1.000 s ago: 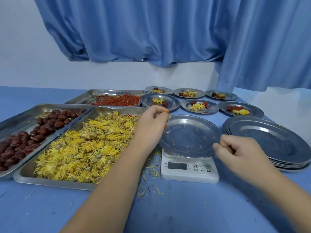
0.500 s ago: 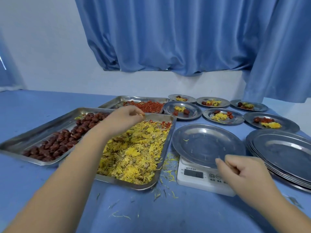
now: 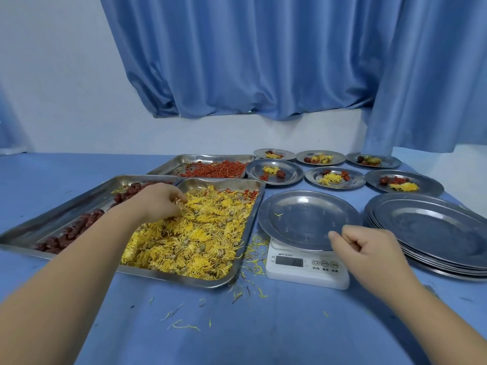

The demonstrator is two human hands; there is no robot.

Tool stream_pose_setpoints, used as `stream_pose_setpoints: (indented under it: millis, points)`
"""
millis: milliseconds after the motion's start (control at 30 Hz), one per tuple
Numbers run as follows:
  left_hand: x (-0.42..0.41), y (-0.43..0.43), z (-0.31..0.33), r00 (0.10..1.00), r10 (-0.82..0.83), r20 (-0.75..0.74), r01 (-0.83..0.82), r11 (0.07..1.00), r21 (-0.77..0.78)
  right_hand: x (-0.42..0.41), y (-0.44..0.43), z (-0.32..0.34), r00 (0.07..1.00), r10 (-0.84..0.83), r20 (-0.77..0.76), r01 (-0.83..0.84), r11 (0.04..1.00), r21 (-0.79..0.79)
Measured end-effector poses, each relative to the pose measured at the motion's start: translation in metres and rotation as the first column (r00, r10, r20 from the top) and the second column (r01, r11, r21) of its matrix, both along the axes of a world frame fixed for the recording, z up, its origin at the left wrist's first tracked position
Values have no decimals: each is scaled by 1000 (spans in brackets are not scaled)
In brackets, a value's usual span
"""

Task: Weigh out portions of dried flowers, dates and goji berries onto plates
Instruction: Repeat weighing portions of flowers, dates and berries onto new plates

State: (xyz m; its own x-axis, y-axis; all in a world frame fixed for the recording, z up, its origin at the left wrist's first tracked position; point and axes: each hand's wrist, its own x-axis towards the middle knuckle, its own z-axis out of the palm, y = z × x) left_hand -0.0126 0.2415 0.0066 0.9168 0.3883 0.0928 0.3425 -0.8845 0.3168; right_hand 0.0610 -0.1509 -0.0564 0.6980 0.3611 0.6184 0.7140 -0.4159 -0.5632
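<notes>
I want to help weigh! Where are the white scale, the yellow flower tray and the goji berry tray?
White kitchen scale (image 3: 305, 270): head view, front panel.
Steel tray of yellow dried flowers (image 3: 252, 219): head view, right rim.
Steel tray of red goji berries (image 3: 216, 158): head view, far wall.

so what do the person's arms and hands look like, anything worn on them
Both forearms are bare, no sleeves in view. The left hand and right hand have no gloves, and no ring, watch or bracelet shows.

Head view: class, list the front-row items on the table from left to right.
Date tray → flower tray → scale → plate stack.
</notes>
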Motion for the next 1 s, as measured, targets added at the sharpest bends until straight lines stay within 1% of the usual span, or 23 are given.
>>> stream_pose_setpoints:
  millis: [167, 233, 333, 433, 533, 633, 833, 900, 933, 1000]
  points:
    - [-5, -1, 19, 985, -16, 170, 45, 985, -168, 1, 1, -1, 1000, 5, 10, -4, 1000, -24]
    - [-5, -3, 23, 978, -11, 208, 56, 976, -210, 0, 2, -1, 1000, 16, 9, -15, 999, -28]
    - [-3, -7, 24, 981, -15, 193, 57, 976, -210, -1, 1, -1, 1000, 20, 0, -20, 999, -28]
    - [-2, -14, 20, 982, -20, 186, 71, 960, -271, -1, 0, 0, 1000, 18, -8, -18, 999, -27]
    - [-1, -20, 16, 972, 2, 235, 81, 937, -340, 0, 0, -1, 1000, 17, -19, -17, 999, -31]
    - [3, -25, 15, 965, 33, 262, 90, 892, -443, 0, 0, -1, 999, 25, -26, -25, 999, -31]
    - [12, -34, 15, 972, 73, 223, 80, 791, -607, -1, 1, -1, 999, 34, -37, -35, 998, -45]
    - [14, -37, 17, 969, 89, 231, 85, 756, -649, -1, 1, 1, 999, 39, -30, -40, 998, -49]
    - [15, -39, 18, 965, 100, 242, 84, 756, -649, -2, 1, 1, 999, 40, -22, -41, 998, -52]
    - [16, -42, 19, 954, 111, 278, 77, 807, -586, -3, 1, 3, 999, 38, -9, -39, 998, -54]
